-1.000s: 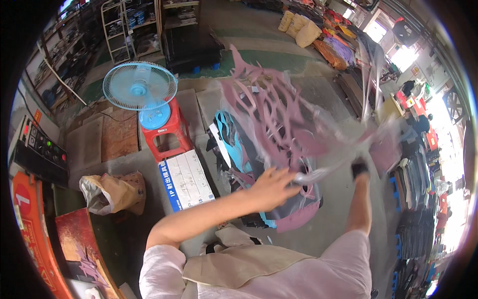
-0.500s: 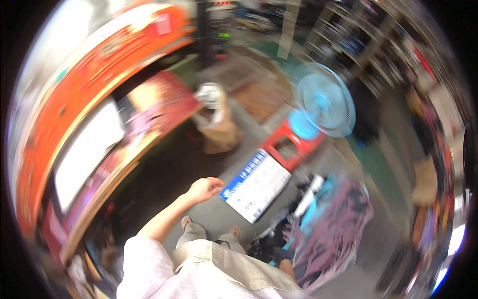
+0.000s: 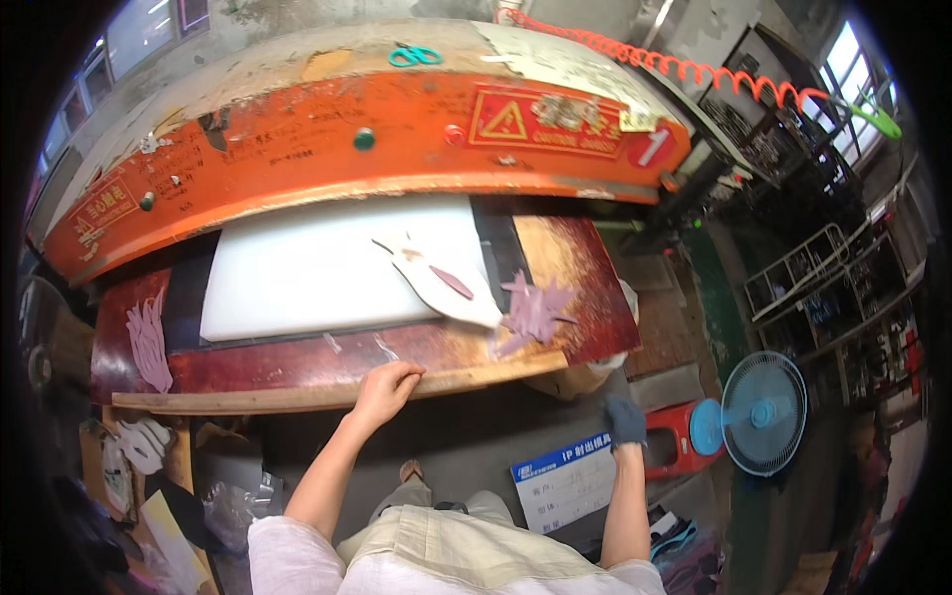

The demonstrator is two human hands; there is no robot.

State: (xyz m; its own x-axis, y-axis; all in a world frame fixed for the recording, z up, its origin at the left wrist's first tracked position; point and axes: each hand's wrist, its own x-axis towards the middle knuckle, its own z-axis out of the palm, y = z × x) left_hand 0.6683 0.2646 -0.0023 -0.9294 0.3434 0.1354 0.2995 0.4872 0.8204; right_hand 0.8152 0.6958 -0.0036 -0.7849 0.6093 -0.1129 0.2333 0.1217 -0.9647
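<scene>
Fingers of the left hand [image 3: 385,387] curl over the near edge of the counter [image 3: 297,397], resting on its pale wooden lip and gripping nothing else. The right hand [image 3: 626,420], in a dark glove, hangs below and beyond the counter's near right corner, apart from everything on it; whether it is closed or loose I cannot tell, and it seems to hold nothing.

Up and to the right of the left hand, toward the counter's right end, lies the cream cut-out piece [image 3: 436,280], its broad end overlapping the right edge of the white cutting board [image 3: 297,273]. Its long axis runs diagonally, from the far left down toward the near right. It is flat and thin, with a rounded lobe and a narrower neck, and 1 small dark pink sliver sits on it. Just beside its near right tip lies a ragged heap of purple offcuts [image 3: 535,312], touching or nearly touching it.

The left hand is clearly the nearer of the 2 to the piece. More pink scraps [image 3: 149,342] lie at the counter's left end. Behind the board rises the orange press head [image 3: 347,149].
</scene>
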